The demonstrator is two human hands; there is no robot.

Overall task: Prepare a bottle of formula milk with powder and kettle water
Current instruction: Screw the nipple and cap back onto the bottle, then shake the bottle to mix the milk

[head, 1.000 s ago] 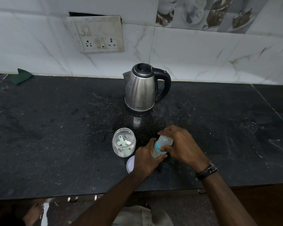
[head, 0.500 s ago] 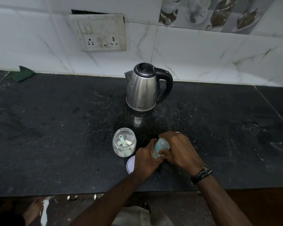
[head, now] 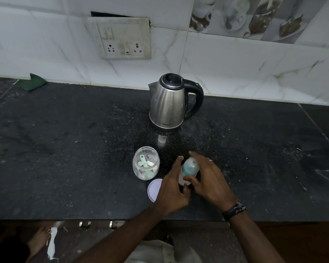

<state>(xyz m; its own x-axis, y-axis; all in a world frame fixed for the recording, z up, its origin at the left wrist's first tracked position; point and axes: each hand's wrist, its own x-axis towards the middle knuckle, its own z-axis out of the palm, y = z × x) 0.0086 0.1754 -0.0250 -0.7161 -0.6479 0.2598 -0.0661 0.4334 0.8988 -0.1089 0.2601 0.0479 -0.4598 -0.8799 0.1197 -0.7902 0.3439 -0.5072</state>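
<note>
The baby bottle (head: 190,167), with a blue ring and a clear cap on top, stands upright on the black counter (head: 65,158) between my hands. My left hand (head: 171,188) sits on the bottle's left side with its fingers loosened and apart. On the right, my right hand (head: 209,177) has straight, spread fingers behind the cap, and its thumb touches the bottle's body. A glass powder jar (head: 145,164) stands open just to the left, with a teal scoop inside. The steel kettle (head: 168,103) stands behind, lid closed, handle to the right.
The jar's pale lilac lid (head: 153,188) lies flat by my left hand, partly hidden. A green cloth (head: 31,82) lies at the back left by the wall. A wall socket plate (head: 124,37) is above the counter. The counter's front edge runs just below my wrists.
Both hands were clamped on the bottle and its cap; now the fingers have loosened and spread. The bottle stands in the same place.
</note>
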